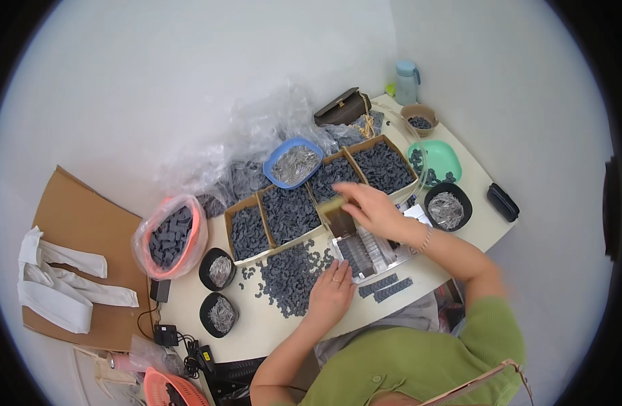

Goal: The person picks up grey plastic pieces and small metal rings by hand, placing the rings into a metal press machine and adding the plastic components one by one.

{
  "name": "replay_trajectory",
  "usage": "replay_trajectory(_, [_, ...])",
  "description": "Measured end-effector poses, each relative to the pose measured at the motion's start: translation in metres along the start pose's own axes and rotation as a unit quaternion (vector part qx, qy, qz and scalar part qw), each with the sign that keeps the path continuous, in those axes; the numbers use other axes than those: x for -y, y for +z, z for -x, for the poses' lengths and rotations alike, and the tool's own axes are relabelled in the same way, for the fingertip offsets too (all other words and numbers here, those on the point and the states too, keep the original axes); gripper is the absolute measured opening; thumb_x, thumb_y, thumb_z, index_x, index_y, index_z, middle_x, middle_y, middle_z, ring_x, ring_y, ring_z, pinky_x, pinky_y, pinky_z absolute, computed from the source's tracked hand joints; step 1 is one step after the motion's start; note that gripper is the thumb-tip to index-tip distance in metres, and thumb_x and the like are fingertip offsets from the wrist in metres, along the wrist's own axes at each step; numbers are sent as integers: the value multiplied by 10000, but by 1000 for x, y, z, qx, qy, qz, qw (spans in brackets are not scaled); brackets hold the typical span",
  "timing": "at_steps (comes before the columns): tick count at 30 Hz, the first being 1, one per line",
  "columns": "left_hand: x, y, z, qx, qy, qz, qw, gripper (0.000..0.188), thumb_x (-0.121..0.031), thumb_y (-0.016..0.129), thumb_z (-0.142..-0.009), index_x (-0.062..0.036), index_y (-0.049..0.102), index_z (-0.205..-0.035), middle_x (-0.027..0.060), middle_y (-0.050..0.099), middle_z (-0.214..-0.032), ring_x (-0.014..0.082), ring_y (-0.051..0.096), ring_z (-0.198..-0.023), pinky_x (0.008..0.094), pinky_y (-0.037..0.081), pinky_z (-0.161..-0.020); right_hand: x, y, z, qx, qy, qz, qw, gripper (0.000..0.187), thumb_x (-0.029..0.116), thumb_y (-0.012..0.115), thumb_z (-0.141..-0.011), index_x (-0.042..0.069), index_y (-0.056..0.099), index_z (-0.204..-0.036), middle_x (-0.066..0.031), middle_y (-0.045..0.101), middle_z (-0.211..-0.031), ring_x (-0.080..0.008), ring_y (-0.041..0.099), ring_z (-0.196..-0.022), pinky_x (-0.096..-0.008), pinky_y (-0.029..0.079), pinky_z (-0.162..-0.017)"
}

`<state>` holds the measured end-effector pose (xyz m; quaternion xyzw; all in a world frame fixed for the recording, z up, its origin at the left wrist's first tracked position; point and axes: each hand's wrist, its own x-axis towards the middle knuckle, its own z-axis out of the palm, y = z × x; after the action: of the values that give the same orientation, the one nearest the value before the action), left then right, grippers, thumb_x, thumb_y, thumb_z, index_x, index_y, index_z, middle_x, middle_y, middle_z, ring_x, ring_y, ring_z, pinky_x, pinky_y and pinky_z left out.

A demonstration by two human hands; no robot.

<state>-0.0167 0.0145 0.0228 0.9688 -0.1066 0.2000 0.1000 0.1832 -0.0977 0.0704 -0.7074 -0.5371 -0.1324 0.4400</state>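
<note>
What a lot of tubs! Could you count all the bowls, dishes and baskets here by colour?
Black bowls: 3
Pink baskets: 2
Blue dish: 1
Green dish: 1
Brown bowl: 1
Total: 8

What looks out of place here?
Grey pieces lie spilled loose across the table, outside the divided box. The blue tray also looks perched on the box's back edge.
</note>
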Motion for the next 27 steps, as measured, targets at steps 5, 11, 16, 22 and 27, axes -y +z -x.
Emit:
replay_trajectory(5, [-17, 17, -25, 33, 7, -91, 995, 159, -107, 631, -724, 22, 631, -817, 174, 640, -970, 313, 619, -946, 395, 524, -775, -41, 25, -5, 100, 55, 13, 993, 640, 49, 580, -849, 5, 288, -1417, -232, 546, -1210, -389, 481, -1166, -428, 395, -991])
replay_trajectory(11, [-8, 3, -40, 120, -60, -23, 991, 83, -85, 612, -709, -22, 561, -694, 122, 599, -745, 268, 631, -691, 383, 521, -589, -70, -31, -14, 72, 83, 104, 988, 139, 117, 597, -841, 100, 673, -956, -94, 671, -962, -311, 609, -953, -431, 494, -817])
replay_trajectory(16, [37, -28, -52, -72, -93, 126, 985, 89, -56, 652, -758, -50, 571, -796, 130, 583, -754, 321, 608, -700, 410, 492, -614, -99, -58, 4, 217, 95, 215, 947, 142, 89, 688, -745, 103, 659, -883, -84, 622, -906, -287, 607, -934, -411, 504, -768])
replay_trajectory(22, [144, -121, -39, -295, -263, 4, 918, 65, -48, 583, -853, 9, 562, -829, 126, 549, -710, 235, 549, -649, 331, 439, -605, -100, -62, 15, 165, 87, 234, 954, 163, 99, 718, -713, 73, 612, -834, -86, 584, -872, -291, 599, -888, -406, 490, -754])
replay_trajectory(27, [248, -137, 10, -300, -216, -325, 871, 193, -109, 652, -804, -10, 619, -966, 164, 618, -876, 330, 596, -788, 447, 468, -696, -90, -63, 10, 105, 90, 186, 973, 121, 55, 666, -765, 51, 595, -862, -101, 588, -826, -307, 598, -825, -424, 483, -703])
